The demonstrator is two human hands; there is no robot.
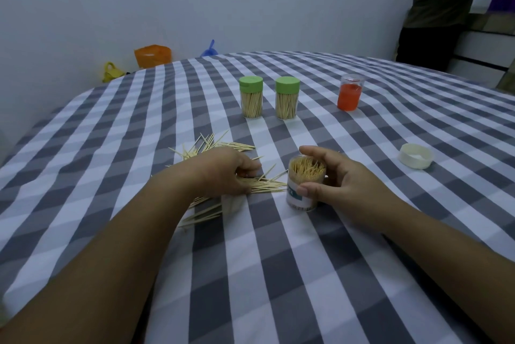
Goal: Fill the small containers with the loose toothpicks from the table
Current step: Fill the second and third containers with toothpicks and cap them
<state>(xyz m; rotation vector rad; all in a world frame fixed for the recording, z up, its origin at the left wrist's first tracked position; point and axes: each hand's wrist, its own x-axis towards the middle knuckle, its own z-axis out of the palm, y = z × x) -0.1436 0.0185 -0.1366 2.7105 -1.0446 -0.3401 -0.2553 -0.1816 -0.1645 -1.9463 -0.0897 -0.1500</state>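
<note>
Loose toothpicks (214, 145) lie scattered on the checked tablecloth (278, 260) left of centre. My left hand (228, 170) rests on the pile, fingers curled around a bunch of toothpicks (267, 186). My right hand (340, 179) grips an open clear container (305, 184), upright and packed with toothpicks, with a white and blue label. Farther back stand two filled containers with green lids (251, 97) (287, 98).
A clear container with an orange lower part (350, 92) stands at the back right. A white lid (415, 156) lies upturned to the right. A person (440, 9) stands beyond the table's far right corner. Orange, yellow and blue bags (152, 56) sit behind the table.
</note>
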